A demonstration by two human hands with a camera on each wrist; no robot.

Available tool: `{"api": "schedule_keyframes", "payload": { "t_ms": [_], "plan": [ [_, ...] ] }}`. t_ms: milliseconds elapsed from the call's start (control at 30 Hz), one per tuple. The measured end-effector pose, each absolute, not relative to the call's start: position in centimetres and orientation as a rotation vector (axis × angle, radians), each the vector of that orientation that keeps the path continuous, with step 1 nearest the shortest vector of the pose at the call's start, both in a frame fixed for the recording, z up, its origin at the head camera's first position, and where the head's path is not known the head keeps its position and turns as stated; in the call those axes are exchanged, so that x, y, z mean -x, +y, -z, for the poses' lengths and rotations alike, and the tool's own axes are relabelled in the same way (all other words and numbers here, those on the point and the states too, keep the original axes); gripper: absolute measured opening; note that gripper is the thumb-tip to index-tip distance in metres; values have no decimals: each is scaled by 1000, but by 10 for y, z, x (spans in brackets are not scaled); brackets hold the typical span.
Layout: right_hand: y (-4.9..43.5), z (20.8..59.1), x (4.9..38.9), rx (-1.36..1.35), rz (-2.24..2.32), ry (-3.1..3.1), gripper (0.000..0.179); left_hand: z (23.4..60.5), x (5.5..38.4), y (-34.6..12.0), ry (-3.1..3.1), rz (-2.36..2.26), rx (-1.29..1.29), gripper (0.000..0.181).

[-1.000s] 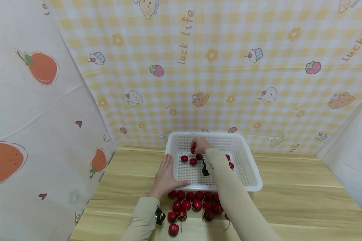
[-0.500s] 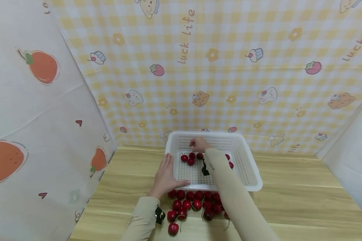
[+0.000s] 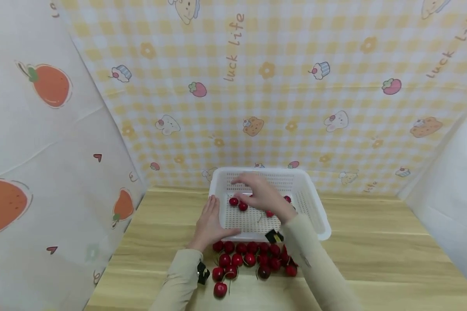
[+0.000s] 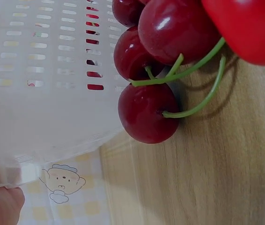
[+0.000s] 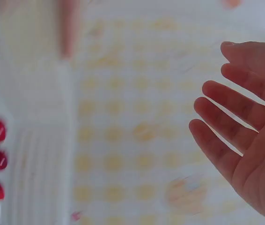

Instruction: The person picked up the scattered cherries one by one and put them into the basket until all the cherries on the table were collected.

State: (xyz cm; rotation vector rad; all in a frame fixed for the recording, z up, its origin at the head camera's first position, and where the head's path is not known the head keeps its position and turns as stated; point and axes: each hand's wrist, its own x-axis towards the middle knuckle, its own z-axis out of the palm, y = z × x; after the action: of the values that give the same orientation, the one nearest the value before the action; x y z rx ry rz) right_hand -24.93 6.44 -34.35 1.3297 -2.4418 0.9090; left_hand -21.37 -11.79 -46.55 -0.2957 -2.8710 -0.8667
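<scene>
A white plastic basket (image 3: 321, 224) with slotted walls stands on the wooden table against the cloth backdrop. Several red cherries (image 3: 243, 206) lie on its floor, partly hidden by my right hand. That right hand (image 3: 262, 194) is raised over the basket; in the right wrist view its fingers (image 5: 226, 110) are spread and nothing is between them. My left hand (image 3: 210, 224) rests at the basket's front left corner, fingers straight along the left side and thumb along the front rim. Just in front of the basket, more cherries (image 3: 237, 260) with green stems (image 4: 200, 105) lie close together.
The wooden table (image 3: 377, 255) extends to both sides of the basket. Behind it hangs a yellow checked cloth (image 3: 280, 108), and a white printed cloth (image 3: 74, 138) covers the left side. Black camera straps (image 3: 203, 274) sit at the wrists.
A second ago my right hand held a cherry low in the basket. It has let that cherry go among the others, risen and spread its fingers. My left hand keeps its place.
</scene>
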Motion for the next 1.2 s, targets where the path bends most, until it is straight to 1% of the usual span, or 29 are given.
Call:
{"api": "schedule_keyframes", "payload": {
  "t_ms": [100,233,367,467,600,833,1000,1200],
  "plan": [
    [65,343,210,-1433,-828,-2238,31,466,215,-120,-2863,852,301,120],
    [61,356,169,-1544,-750,-2175,30,466,215,-123,-2878,819,281,116],
    [56,378,139,-1625,-697,-2266,25,466,215,-124,-2875,846,279,117],
    [52,399,123,-1690,-652,-2378,23,465,215,-123,-2872,899,261,124],
    [44,429,113,-1777,-550,-2493,25,463,215,-122,-2866,902,251,124],
    [32,474,111,-1826,-396,-2585,34,459,213,-120,-2873,897,271,123],
    [28,489,110,-1826,-382,-2596,36,459,211,-118,-2875,885,277,122],
    [23,494,109,-1755,-315,-2536,40,460,210,-116,-2873,887,286,122]
  ]
}}
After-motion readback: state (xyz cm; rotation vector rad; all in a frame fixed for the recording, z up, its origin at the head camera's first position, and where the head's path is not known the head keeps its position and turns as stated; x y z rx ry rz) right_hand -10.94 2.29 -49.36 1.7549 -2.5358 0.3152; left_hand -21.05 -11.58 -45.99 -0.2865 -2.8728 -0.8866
